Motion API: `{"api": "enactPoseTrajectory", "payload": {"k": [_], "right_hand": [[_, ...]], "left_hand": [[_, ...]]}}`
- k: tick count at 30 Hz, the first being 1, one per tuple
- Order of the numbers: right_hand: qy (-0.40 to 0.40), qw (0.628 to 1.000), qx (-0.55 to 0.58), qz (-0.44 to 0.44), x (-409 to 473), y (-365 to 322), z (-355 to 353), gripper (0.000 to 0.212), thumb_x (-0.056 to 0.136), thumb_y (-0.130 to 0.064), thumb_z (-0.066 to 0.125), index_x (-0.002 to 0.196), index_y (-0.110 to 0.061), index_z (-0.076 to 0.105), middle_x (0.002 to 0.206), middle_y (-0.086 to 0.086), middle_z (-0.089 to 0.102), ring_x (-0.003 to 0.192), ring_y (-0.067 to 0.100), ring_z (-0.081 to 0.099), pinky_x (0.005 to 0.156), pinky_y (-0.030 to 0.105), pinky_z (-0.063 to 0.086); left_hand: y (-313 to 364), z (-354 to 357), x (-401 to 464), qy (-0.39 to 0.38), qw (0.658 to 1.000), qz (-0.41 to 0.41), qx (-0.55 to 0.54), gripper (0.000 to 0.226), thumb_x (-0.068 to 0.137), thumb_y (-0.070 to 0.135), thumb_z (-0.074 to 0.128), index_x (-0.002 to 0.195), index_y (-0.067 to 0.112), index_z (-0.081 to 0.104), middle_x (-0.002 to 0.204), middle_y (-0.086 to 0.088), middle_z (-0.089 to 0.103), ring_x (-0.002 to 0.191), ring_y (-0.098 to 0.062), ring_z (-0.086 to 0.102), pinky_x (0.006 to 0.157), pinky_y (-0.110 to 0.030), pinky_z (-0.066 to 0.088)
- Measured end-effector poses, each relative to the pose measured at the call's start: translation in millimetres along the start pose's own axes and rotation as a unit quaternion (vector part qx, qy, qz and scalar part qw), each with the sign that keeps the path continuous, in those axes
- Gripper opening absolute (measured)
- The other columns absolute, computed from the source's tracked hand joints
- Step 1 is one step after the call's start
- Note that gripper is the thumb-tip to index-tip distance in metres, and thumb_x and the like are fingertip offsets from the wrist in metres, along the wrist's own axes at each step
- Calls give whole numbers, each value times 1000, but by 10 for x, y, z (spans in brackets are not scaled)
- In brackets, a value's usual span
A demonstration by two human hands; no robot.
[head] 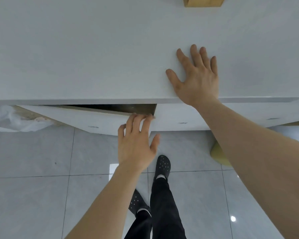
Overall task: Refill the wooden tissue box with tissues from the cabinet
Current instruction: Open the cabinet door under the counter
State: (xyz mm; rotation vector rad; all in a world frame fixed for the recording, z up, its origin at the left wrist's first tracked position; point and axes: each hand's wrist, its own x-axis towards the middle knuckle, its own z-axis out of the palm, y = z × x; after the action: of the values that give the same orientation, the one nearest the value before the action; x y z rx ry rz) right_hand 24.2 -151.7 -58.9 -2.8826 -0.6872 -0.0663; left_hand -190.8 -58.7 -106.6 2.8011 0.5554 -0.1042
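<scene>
I look straight down on the white cabinet top (93, 54). The wooden tissue box (203, 1) shows only as a tan corner at the top edge. Below the front edge, a white cabinet door (97, 120) stands ajar, with a dark gap behind it. My left hand (136, 144) has its fingertips on the door's upper edge, fingers apart and holding nothing. My right hand (197, 78) rests flat on the cabinet top near the front edge, fingers spread. No tissues are visible inside the gap.
A clear plastic bag (12, 120) lies on the floor at the left, beside the cabinet. A yellow-green object (217, 154) sits on the floor under my right forearm. My legs and black perforated shoes (162, 165) stand on the grey floor tiles.
</scene>
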Motion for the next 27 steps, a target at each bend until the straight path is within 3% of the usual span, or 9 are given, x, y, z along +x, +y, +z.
{"api": "enactPoseTrajectory", "payload": {"k": [6, 14, 18, 21, 24, 27], "right_hand": [[-7, 1000, -4, -9, -10, -2, -16, 75, 95, -72, 25, 160, -34, 29, 172, 8, 21, 159, 32, 12, 128, 56, 9], [0, 1000, 5, -23, -35, 33, 17, 70, 100, -64, 28, 158, -26, 35, 168, 13, 28, 156, 37, 19, 126, 58, 14], [91, 993, 78, -20, -470, -231, 26, 54, 104, -44, 40, 144, -11, 55, 154, 21, 48, 143, 42, 42, 117, 57, 33], [145, 973, 137, -116, -1051, -638, 91, 38, 102, -28, 56, 133, -8, 65, 145, 20, 57, 138, 40, 50, 112, 50, 39], [92, 959, 177, -202, -1531, -1009, 287, 32, 93, -18, 65, 123, -7, 70, 135, 16, 63, 128, 36, 58, 105, 47, 45], [-3, 959, 176, -222, -1776, -1174, 599, 33, 88, -18, 67, 120, -9, 71, 125, 12, 67, 109, 33, 64, 91, 45, 52]], "left_hand": [[-220, 23, -938, 19, 999, -19, -30, 37, 98, 51, 43, 116, 28, 65, 127, 6, 62, 132, -22, 52, 105, -45, 45], [-672, 54, -1964, 75, 992, -98, -11, 36, 91, 49, 51, 89, 19, 70, 104, 1, 66, 121, -25, 59, 99, -43, 41], [-840, 64, -2233, 113, 980, -164, 23, 40, 89, 48, 51, 86, 15, 72, 100, -4, 69, 115, -32, 61, 94, -48, 45], [-963, 67, -2362, 140, 961, -229, 65, 43, 88, 48, 51, 87, 11, 73, 97, -9, 70, 110, -36, 61, 95, -53, 45], [-1122, 77, -2452, 159, 941, -281, 105, 46, 89, 48, 52, 92, 8, 74, 97, -12, 72, 104, -41, 63, 106, -55, 40], [-1244, 91, -2377, 172, 935, -298, 82, 47, 89, 47, 52, 100, 7, 73, 101, -12, 71, 105, -41, 60, 110, -55, 36]]}}
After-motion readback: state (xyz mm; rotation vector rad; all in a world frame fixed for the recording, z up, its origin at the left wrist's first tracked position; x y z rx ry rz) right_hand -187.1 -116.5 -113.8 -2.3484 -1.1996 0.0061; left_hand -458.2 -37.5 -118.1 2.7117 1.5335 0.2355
